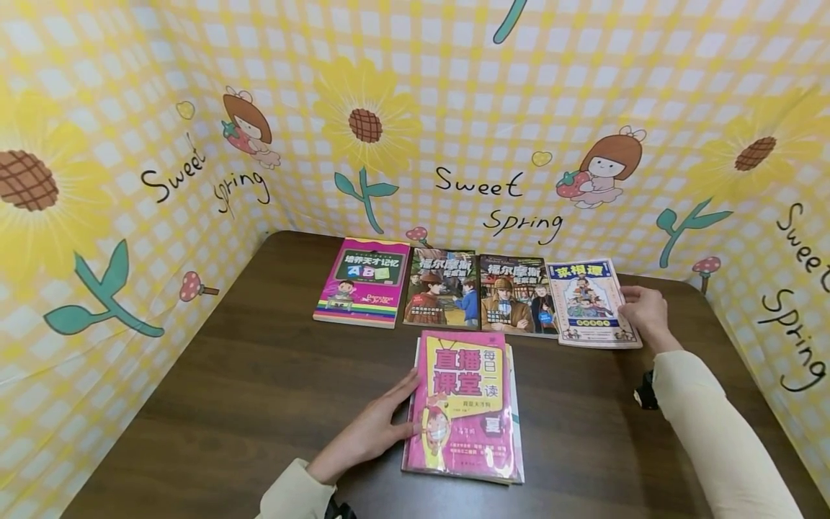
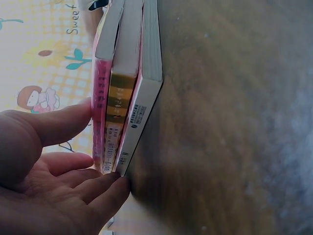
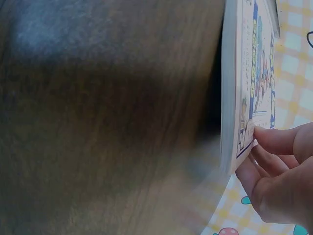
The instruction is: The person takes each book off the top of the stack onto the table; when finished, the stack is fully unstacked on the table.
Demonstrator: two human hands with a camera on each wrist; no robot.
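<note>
Pink tops the remaining three-book stack (image 1: 463, 414), touched by the left hand (image 1: 379, 425), fingers apart. Beyond it, four books (image 1: 442, 288) form a row, the right hand (image 1: 647, 316) pinching the rightmost book (image 1: 588, 306)

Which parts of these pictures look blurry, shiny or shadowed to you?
Head view: printed titles fairly readable, with small bright glints along the lower edge of the pink book; left wrist view: table blurred, with a pale sheen; right wrist view: table blurred too, dark shadow beside the blue-bordered book.
</note>
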